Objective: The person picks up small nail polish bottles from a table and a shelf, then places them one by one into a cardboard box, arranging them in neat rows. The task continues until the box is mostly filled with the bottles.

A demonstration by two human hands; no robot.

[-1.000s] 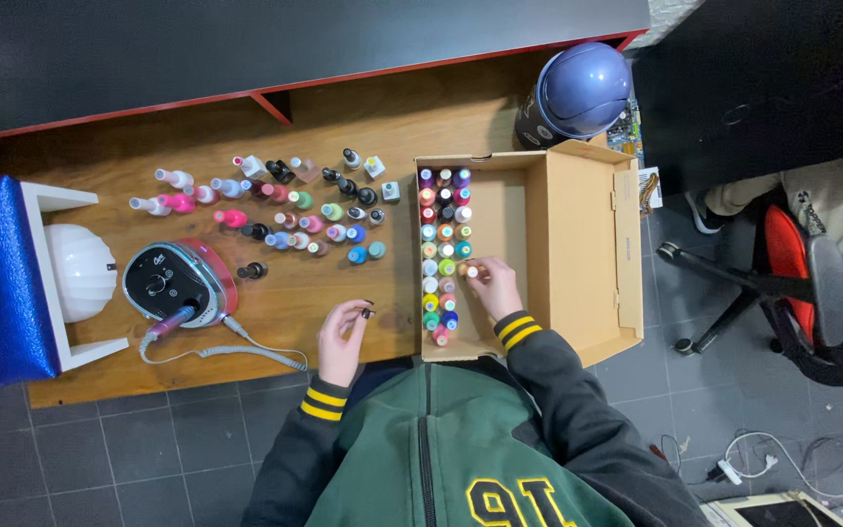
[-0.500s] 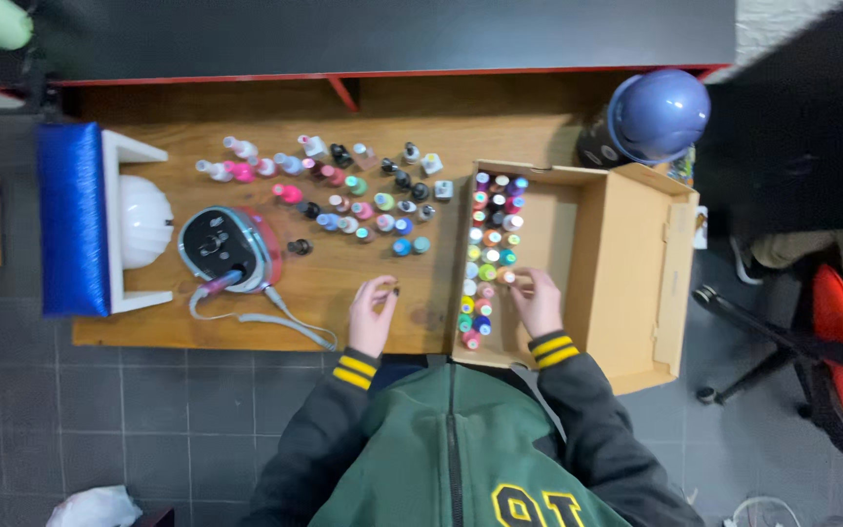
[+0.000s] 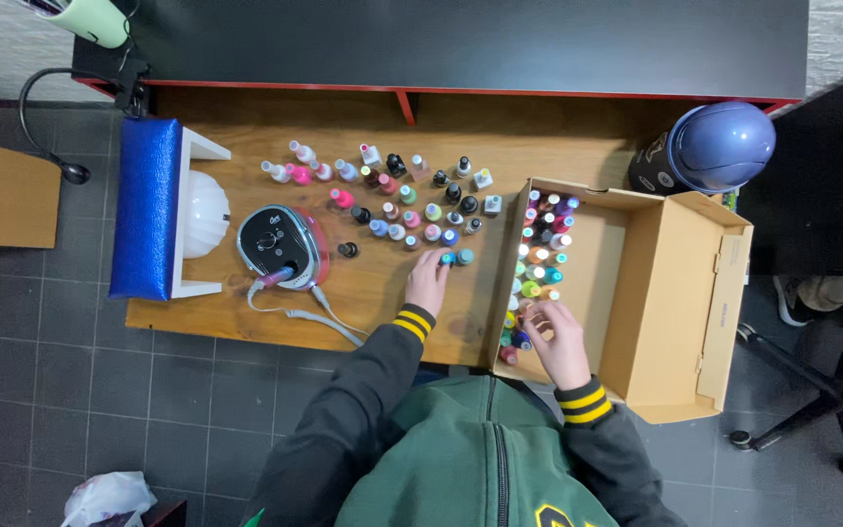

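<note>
My left hand (image 3: 428,279) rests on the wooden table (image 3: 382,293), its fingertips touching a blue nail polish bottle (image 3: 448,259) at the near edge of a loose cluster of small polish bottles (image 3: 402,200). My right hand (image 3: 560,337) is inside the open cardboard box (image 3: 675,293), its fingers on the near end of the rows of polish bottles (image 3: 537,259) lined along the box's left wall. Whether that hand grips a bottle is hidden by the fingers.
A nail drill unit (image 3: 280,244) with a cord sits left of the bottles, beside a white lamp (image 3: 202,213) and a blue arm rest cushion (image 3: 146,221). A blue helmet (image 3: 719,146) lies at the far right corner. A black shelf (image 3: 461,44) runs behind.
My left hand has reached forward from the table's near edge to the blue bottle. My right hand stays at the near rows in the box. The camera view has shifted.
</note>
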